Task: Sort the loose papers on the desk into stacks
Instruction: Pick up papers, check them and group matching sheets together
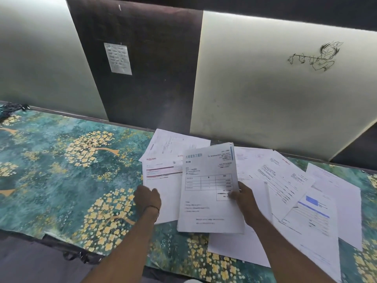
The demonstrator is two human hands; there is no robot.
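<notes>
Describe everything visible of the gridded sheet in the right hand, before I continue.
The gridded sheet is white printed paper, portrait, with a blue-grey heading top left, a blue strip on its upper right edge, a ruled table mid-page and faint text lines below. It looks raised off the desk, slightly tilted. The right hand pinches its right edge, thumb on the face. It overlaps the Rakuten-headed sheet to its left and plain sheets beneath. One leaf or several: unclear.

"Rakuten" in red on sheet (pixel 161 174) at stack's left; other print illegible
</notes>
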